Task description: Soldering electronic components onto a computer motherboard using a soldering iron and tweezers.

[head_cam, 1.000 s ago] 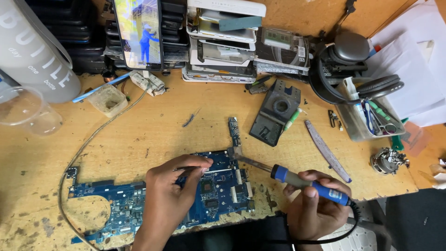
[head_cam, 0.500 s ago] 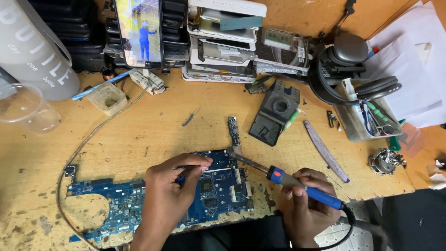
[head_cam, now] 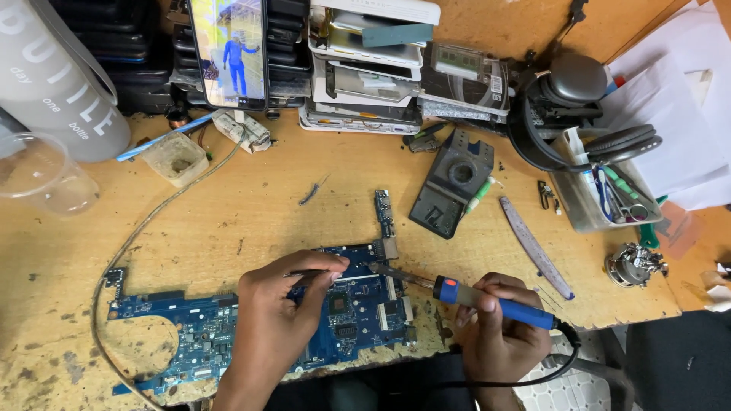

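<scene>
Over the blue circuit board, the right hand grips a blue-handled soldering iron while the left hand pinches tweezers.

Your left hand is hiding part of the blue circuit board (the near bench edge), and what it's pinching is too small to tell.

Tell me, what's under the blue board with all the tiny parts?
The blue circuit board lies flat on the scuffed wooden table. Whatever sits directly beneath it is covered. The left hand hides part of its top; the right hand holds a blue-handled soldering iron over it.
</scene>
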